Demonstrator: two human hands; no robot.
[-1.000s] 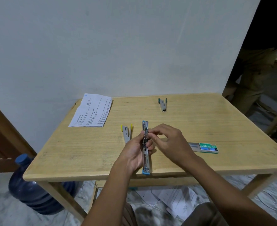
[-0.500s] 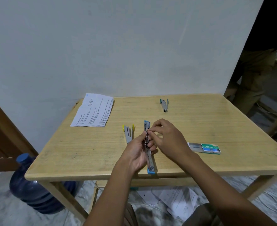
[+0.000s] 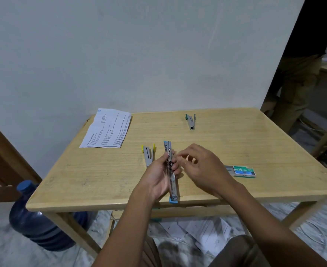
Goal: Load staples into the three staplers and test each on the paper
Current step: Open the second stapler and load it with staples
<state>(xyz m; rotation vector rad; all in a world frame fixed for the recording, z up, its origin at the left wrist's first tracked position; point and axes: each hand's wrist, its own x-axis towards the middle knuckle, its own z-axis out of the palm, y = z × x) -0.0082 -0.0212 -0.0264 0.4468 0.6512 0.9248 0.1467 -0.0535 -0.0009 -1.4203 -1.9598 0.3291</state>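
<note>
My left hand (image 3: 158, 176) grips a blue stapler (image 3: 170, 174) that is folded out flat, its metal staple channel facing up, above the table's near edge. My right hand (image 3: 201, 166) hovers just right of it, fingers loosely spread and blurred; whether a staple strip sits in them I cannot tell. A yellow stapler (image 3: 148, 154) lies just left of my left hand. Farther back lies a green stapler (image 3: 190, 121). The printed paper (image 3: 106, 130) rests at the table's far left. A green staple box (image 3: 242, 171), partly slid out, lies to the right.
The wooden table (image 3: 101, 180) stands against a white wall. A blue water jug (image 3: 37, 218) sits on the floor at the left. Loose papers (image 3: 203, 234) lie under the table. A person's legs (image 3: 293, 78) stand at the far right.
My right hand has drawn away to the right from the blue stapler, its fingers opening. The left hand keeps its hold on the stapler.
</note>
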